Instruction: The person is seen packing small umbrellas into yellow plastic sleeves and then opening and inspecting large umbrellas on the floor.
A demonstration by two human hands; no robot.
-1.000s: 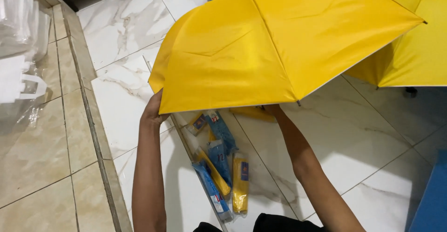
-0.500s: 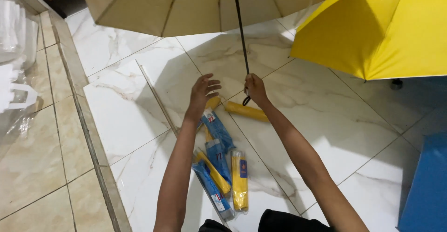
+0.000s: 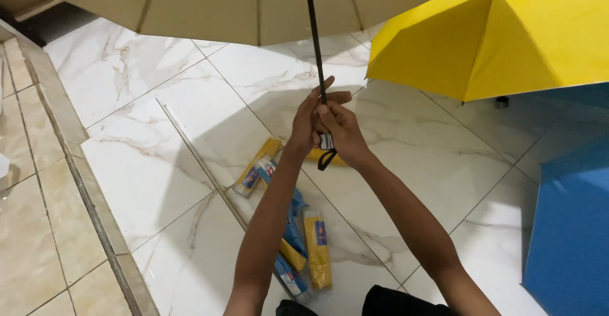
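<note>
An open umbrella is raised overhead; I see the pale underside of its canopy (image 3: 209, 5) and its black shaft (image 3: 314, 43) running down to my hands. My right hand (image 3: 346, 132) is closed around the handle at the shaft's lower end, where a black wrist strap (image 3: 327, 159) dangles. My left hand (image 3: 307, 122) wraps the shaft beside it, thumb pointing up. On the white marble floor (image 3: 146, 170) beneath my arms lie several folded umbrellas (image 3: 316, 247) in yellow and blue plastic sleeves.
An open yellow umbrella (image 3: 501, 31) rests on the floor at the right. Part of an open blue umbrella (image 3: 571, 227) fills the lower right corner. A beige tiled strip with a raised border (image 3: 82, 183) runs down the left side.
The umbrella I hold went from resting canopy-down in front of me to raised overhead. My left hand came off the floor packs and joined the right on the shaft.
</note>
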